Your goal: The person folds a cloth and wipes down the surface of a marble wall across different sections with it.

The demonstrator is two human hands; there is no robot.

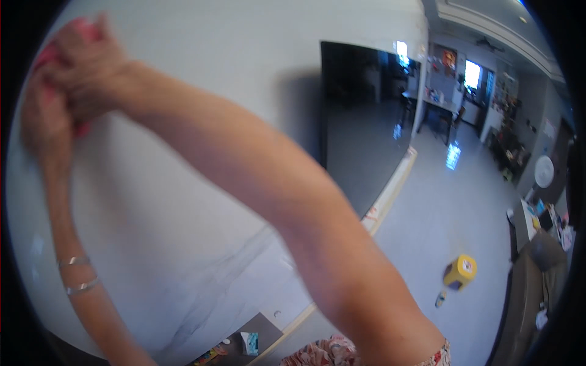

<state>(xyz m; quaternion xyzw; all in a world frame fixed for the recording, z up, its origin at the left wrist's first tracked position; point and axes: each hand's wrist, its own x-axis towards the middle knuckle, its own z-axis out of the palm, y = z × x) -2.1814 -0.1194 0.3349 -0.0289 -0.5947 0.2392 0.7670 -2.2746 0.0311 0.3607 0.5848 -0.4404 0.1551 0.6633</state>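
Note:
Both of my hands are together high on the left, against a pale marble-patterned wall point(201, 146). A pink cloth point(84, 29) is bunched under them and shows between and around the fingers. My right hand point(91, 70) is closed over the cloth, its arm stretching across the view from the lower right. Just below and to the left, my left hand point(46, 116) presses on the same cloth. Two silver bangles point(79, 274) circle the left forearm. Some fingers are blurred.
A large black television point(366, 116) hangs on the wall to the right. Below lies a low cabinet point(268, 329) with a tissue pack point(249, 343). A yellow stool point(461, 271) stands on the shiny floor, with a brown sofa point(525, 293) and a white fan point(543, 171) farther right.

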